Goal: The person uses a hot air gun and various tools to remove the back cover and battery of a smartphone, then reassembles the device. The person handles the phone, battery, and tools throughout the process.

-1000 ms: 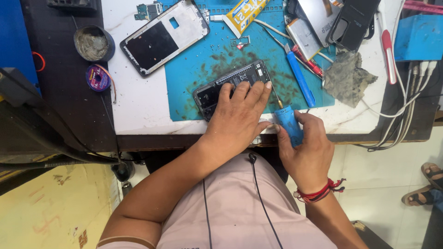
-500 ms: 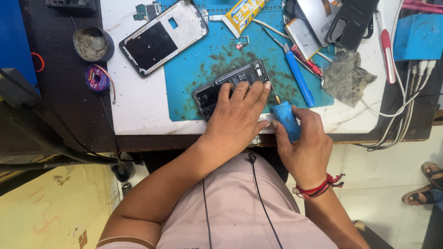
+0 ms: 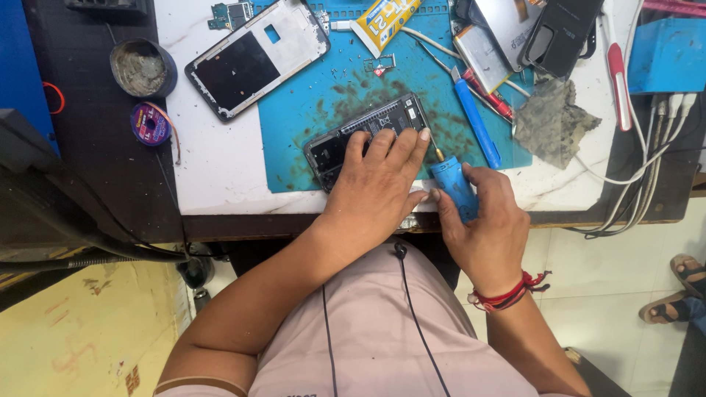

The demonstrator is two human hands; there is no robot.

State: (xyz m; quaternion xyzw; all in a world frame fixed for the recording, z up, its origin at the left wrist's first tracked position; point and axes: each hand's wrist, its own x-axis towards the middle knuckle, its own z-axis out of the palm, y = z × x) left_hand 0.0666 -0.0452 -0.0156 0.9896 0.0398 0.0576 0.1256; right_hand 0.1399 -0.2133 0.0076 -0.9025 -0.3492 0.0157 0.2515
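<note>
The white counter (image 3: 220,169) fills the upper half of the view, with a dark side surface (image 3: 81,147) at its left and a pale tiled floor (image 3: 625,294) below right, where a sandalled foot (image 3: 673,294) of another person shows at the edge. On the counter lies a teal work mat (image 3: 309,125), smudged with dark marks.

The opened phone body (image 3: 353,136) lies on the mat near the counter's front edge, its back cover off and the dark insides showing. The left hand (image 3: 379,184) lies flat on it, fingers spread, pressing it down. The right hand (image 3: 478,228) is wrapped closed round a blue screwdriver handle (image 3: 454,187), whose metal tip (image 3: 434,151) points at the right end of the phone body, just beside the left fingertips.

As a judgement: the work looks mid-way, with the phone already stripped of its cover and the driver set at 1 corner, while loose parts (a few small bits on the mat) are not yet back in place.

Further up lie a second phone frame (image 3: 254,62) with a dark panel, a grey rag (image 3: 551,121), a yellow glue tube (image 3: 382,18), a blue-handled tool (image 3: 474,117) and white cables (image 3: 647,154). On the dark surface sit a round tin (image 3: 143,68) of grey paste and a small purple spool (image 3: 151,123).
</note>
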